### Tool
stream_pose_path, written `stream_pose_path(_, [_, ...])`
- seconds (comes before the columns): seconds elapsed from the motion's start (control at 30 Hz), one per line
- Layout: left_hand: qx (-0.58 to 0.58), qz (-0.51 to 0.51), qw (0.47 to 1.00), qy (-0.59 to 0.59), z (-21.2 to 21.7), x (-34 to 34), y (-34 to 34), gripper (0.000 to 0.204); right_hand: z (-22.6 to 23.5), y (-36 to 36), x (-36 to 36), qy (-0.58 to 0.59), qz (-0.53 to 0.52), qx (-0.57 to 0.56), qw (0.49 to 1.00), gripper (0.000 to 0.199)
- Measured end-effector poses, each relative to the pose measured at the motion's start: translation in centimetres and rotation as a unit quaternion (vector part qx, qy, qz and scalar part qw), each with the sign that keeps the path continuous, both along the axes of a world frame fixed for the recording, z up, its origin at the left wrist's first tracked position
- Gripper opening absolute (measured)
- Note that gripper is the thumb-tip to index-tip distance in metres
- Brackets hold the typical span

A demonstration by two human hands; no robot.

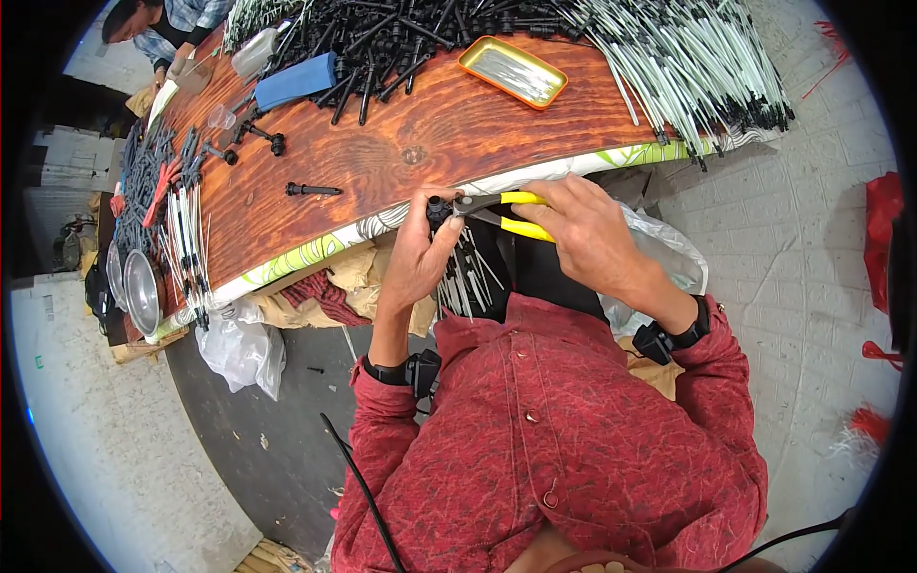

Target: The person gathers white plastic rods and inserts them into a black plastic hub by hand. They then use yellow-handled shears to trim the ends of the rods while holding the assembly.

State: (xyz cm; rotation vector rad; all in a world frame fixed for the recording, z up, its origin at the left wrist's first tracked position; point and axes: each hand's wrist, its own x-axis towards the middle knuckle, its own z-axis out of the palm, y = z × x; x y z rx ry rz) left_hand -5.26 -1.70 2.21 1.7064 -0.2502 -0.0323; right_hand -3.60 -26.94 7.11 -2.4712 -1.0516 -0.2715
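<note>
Yellow on the grips of the pliers (pixel 489 201), wrapped in the curled fingers of the right hand (pixel 597 234), handles a little apart and jaws pointed toward the left hand (pixel 417 253). Pinched there between left thumb and fingers, right at the tip of the pliers: a black fitting (pixel 438 208) (clamped by the jaws or merely touched, cannot tell). Just below the left hand, over dark trousers (pixel 540 272), a bunch of thin pale rods (pixel 468 277); held or only lying there, hard to say. Around both wrists, black bands (pixel 673 339).

Beyond both hands, a red-brown wooden table (pixel 382 153) with a patterned cloth edge (pixel 368 227). Left of the left hand and slightly past it, a lone black piece (pixel 313 189) on the wood. Ahead of the hands, an orange-rimmed tray (pixel 501 86) of silvery pins (pixel 516 74); farther off, a heap of black parts (pixel 392 38). Beyond the right hand, toward its right, a broad spread of white rods with black ends (pixel 678 67). Far beyond the left hand, leftward, a blue oblong (pixel 296 83) and, past that, a co-worker (pixel 177 29) at the table.
</note>
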Motion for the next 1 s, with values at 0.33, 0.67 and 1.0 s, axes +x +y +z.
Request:
stream_pose_path(0.33, [-0.002,-0.02,1.0,0.012,0.6,-0.1,0.2,0.026,-0.7,-0.2,0.4,0.028,0.014,0.006,1.0,0.037])
stream_pose_path(0.67, [-0.041,-0.059,0.997,0.032,0.9,-0.3,0.7,0.026,-0.2,-1.3,2.0,0.08,0.08,0.019,0.993,0.024])
stream_pose_path(1.0, [-0.104,-0.036,0.992,0.058,1.0,-0.7,-0.2,0.038,-0.4,-2.5,3.7,0.523,0.143,0.122,0.832,0.03])
